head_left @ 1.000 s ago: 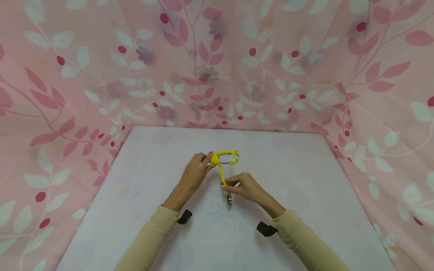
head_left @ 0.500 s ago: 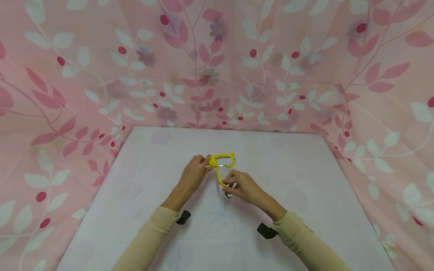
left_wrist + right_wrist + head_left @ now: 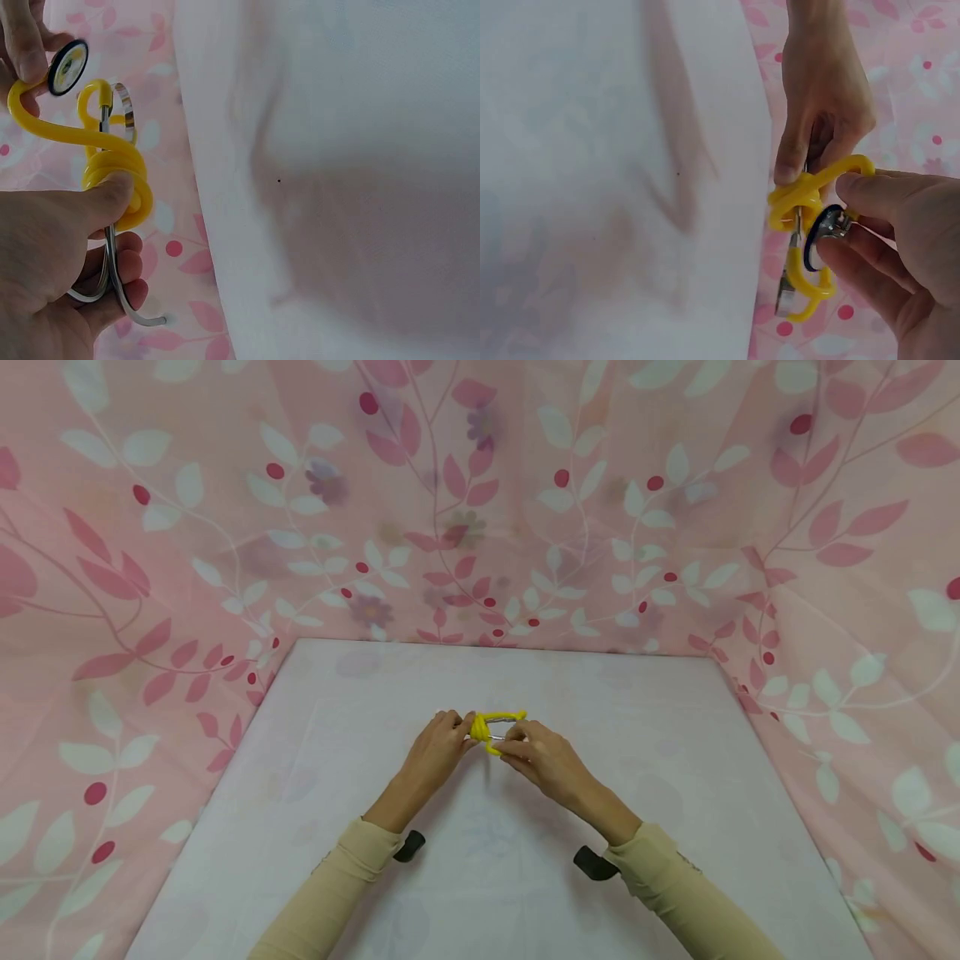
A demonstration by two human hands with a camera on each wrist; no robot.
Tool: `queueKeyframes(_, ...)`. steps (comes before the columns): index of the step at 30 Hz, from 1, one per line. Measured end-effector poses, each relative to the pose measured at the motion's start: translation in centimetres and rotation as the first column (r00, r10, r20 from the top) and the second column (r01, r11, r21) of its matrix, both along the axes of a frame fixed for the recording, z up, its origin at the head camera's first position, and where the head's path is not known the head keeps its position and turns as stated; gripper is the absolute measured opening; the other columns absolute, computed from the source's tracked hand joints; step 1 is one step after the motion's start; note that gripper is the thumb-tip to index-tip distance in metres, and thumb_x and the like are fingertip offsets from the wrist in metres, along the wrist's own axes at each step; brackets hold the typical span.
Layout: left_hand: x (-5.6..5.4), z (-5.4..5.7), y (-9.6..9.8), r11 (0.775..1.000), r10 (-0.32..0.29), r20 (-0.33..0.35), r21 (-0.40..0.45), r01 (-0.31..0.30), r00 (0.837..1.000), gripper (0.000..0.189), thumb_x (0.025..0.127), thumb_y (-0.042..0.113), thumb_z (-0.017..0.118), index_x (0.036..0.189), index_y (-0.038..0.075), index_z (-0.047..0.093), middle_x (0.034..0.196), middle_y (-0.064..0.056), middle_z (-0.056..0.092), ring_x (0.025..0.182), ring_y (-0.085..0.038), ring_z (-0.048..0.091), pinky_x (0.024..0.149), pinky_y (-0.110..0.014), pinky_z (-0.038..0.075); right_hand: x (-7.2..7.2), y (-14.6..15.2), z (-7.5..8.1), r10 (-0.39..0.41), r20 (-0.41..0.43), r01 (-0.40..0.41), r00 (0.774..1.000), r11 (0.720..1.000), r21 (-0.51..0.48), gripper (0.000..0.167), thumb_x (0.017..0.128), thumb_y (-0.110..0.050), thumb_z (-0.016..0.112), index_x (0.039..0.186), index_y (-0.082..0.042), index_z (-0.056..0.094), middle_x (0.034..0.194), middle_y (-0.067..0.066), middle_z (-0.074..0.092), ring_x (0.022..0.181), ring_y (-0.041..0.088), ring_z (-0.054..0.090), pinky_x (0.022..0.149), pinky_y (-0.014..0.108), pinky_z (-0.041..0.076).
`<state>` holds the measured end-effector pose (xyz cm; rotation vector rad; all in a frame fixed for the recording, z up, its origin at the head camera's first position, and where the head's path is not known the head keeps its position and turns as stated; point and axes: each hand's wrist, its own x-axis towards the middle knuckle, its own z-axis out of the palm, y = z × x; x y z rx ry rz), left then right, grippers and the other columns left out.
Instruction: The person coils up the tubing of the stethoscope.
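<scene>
A stethoscope with yellow tubing is held up over the table between both hands. Its tubing wraps in a tight coil [image 3: 139, 161] around the metal ear tubes [image 3: 120, 281], whose curved ends stick out below the left fingers. My left hand [image 3: 435, 752] grips coil and ear tubes, thumb pressed on the yellow wraps. With thumb and fingers, my right hand [image 3: 551, 764] pinches the free tube end by the round chest piece [image 3: 825, 236]. That dark-rimmed disc stands beside the coil, near the yellow-and-metal loop at the far end. In the head view, the right fingers hide it.
A white-covered table [image 3: 480, 877] lies beneath the hands. Pink leaf-patterned fabric [image 3: 480, 585] hangs along its back and both sides. Black devices [image 3: 408, 846] sit under each wrist by the beige sleeves.
My right hand has moved up and away from the body, bringing the chest piece and free tube end from below the coil to beside it. The left hand keeps its grip.
</scene>
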<state>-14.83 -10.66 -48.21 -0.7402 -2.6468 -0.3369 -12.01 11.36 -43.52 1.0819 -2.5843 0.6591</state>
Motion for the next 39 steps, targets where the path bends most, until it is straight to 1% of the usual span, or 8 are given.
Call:
queueKeyframes(2,0.1,-0.1,0.1,1.000,-0.019,-0.012,-0.004,0.019,1.000,0.048,0.085,0.024,0.076,0.127,0.004,0.064,0.094,-0.009,0.063,0.082,-0.020,0.057,0.089,-0.033,0.056,-0.1,0.0,0.0,0.005,-0.033,-0.005,0.999,1.000,-0.005,0.017,0.087,-0.017,0.075,0.104,-0.019,0.078,0.096,-0.002,0.062,0.085,0.012,0.056,0.067,0.024,0.053)
queueKeyframes(9,0.2,0.0,0.3,0.998,-0.068,-0.031,0.004,0.068,0.997,0.045,0.087,0.023,0.073,0.126,0.002,0.064,0.093,-0.010,0.064,0.079,-0.020,0.057,0.084,-0.032,0.057,-0.6,-0.2,0.1,0.041,-0.089,-0.045,0.995,0.998,-0.042,0.016,0.086,-0.016,0.074,0.102,-0.017,0.078,0.099,0.003,0.063,0.089,0.015,0.061,0.069,0.025,0.056)
queueKeyframes(13,0.1,0.2,0.4,0.997,-0.072,-0.021,0.000,0.072,0.997,0.046,0.087,0.023,0.073,0.127,0.002,0.063,0.094,-0.011,0.064,0.080,-0.020,0.057,0.085,-0.032,0.057,-0.8,-0.1,0.1,0.053,-0.077,-0.058,0.996,0.996,-0.063,0.019,0.086,-0.014,0.074,0.105,-0.016,0.077,0.102,0.003,0.065,0.093,0.015,0.065,0.073,0.025,0.058)
queueKeyframes(19,0.0,0.3,0.3,0.997,-0.077,-0.023,-0.004,0.077,0.997,0.048,0.087,0.023,0.074,0.128,0.002,0.062,0.095,-0.011,0.065,0.082,-0.021,0.058,0.079,-0.027,0.056,-1.0,-0.1,-0.1,0.063,-0.046,-0.066,0.997,0.994,-0.083,0.021,0.087,-0.009,0.072,0.107,-0.014,0.076,0.105,0.003,0.066,0.097,0.017,0.069,0.076,0.026,0.059)
queueKeyframes(25,0.0,0.4,0.4,0.997,-0.078,-0.038,-0.009,0.078,0.996,0.050,0.085,0.023,0.075,0.129,0.003,0.062,0.096,-0.010,0.064,0.083,-0.020,0.058,0.077,-0.025,0.056,-1.2,-0.1,-0.4,0.051,-0.101,-0.056,0.994,0.997,-0.044,0.028,0.083,-0.006,0.076,0.109,-0.014,0.076,0.105,0.003,0.067,0.094,0.018,0.071,0.076,0.025,0.059)
queueKeyframes(32,0.1,1.1,0.8,0.994,-0.104,-0.045,-0.028,0.102,0.994,0.051,0.086,0.024,0.075,0.131,0.004,0.062,0.097,-0.009,0.064,0.085,-0.020,0.057,0.078,-0.024,0.055,-1.6,0.2,-1.1,0.029,-0.202,-0.019,0.979,0.998,0.054,0.032,0.078,-0.006,0.080,0.108,-0.015,0.076,0.103,0.003,0.068,0.088,0.015,0.071,0.075,0.026,0.059)
queueKeyframes(35,0.2,1.3,0.9,0.995,-0.096,-0.039,-0.030,0.095,0.995,0.052,0.086,0.025,0.075,0.132,0.005,0.061,0.097,-0.009,0.065,0.085,-0.021,0.058,0.080,-0.025,0.056,-1.7,0.5,-1.4,0.018,-0.246,0.004,0.969,0.996,0.087,0.033,0.077,-0.006,0.080,0.109,-0.013,0.074,0.105,0.002,0.069,0.093,0.016,0.070,0.079,0.027,0.059)
queueKeyframes(39,0.2,1.5,0.9,0.996,-0.089,-0.039,-0.036,0.087,0.995,0.053,0.085,0.025,0.075,0.132,0.005,0.060,0.098,-0.010,0.065,0.085,-0.021,0.059,0.083,-0.027,0.057,-1.8,0.6,-1.6,-0.005,-0.320,0.041,0.948,0.993,0.108,0.027,0.078,-0.010,0.080,0.105,-0.013,0.073,0.103,0.000,0.072,0.099,0.020,0.064,0.085,0.029,0.056)
